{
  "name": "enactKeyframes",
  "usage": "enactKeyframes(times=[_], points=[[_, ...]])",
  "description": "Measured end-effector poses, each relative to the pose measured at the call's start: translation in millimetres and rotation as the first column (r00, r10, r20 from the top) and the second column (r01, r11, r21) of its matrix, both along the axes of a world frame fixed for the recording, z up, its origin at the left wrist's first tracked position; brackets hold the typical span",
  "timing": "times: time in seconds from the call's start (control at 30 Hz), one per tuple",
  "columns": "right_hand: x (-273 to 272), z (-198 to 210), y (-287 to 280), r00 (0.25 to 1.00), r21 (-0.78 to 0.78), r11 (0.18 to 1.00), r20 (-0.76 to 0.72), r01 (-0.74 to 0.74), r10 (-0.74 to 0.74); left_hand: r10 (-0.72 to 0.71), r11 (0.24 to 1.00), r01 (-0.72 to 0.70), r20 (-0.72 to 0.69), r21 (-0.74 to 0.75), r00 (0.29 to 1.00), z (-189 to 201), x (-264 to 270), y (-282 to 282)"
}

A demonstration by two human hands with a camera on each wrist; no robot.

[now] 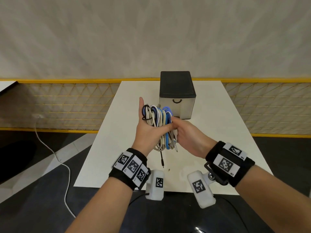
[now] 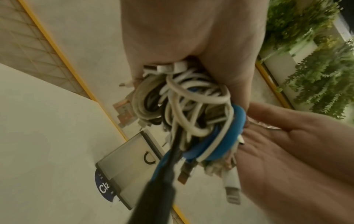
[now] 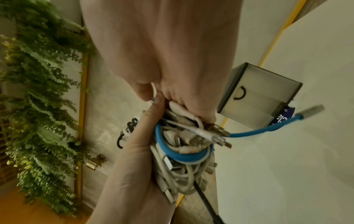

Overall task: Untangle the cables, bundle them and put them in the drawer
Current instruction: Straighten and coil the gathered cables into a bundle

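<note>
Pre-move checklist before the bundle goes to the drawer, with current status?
1. Cable bundle held by both hands: ok; left hand cradles it with thumb across, right hand grips its side.
2. Cables off the table: ok.
3. Loose ends tucked in: not ok; a black plug dangles below, a blue lead sticks out.
4. Drawer open: not ok, front is flush.
5. A hand free for the handle: not ok.
6. Bundle tied: cannot tell.
</note>
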State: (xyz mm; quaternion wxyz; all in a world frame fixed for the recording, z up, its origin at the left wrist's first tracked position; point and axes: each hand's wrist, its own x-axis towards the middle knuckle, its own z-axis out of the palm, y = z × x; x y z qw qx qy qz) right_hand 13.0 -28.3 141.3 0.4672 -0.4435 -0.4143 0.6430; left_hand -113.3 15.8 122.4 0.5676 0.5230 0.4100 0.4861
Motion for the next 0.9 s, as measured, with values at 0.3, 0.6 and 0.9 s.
enactKeyframes(times=[0.3,0.6,0.9], points=[[8.9,12.8,0.5,0.976,0.064,0.979,0.115,-0.195,0.187,0.098,0.993,-0.091,0.094,-0.073,0.991,-5.2,-2.5,-5.3],[28.5,-4.7,10.8,0.659,0.140,0.927,0.740,-0.347,0.134,0.053,0.996,-0.049,0.048,-0.081,0.997,-10.0,-8.2,1.3],[22.9,-12.2,9.5,0.936,-0.271,0.937,0.213,-0.219,0.280,0.061,0.992,-0.055,0.051,-0.113,0.997,-15.2,-5.4,2.0]])
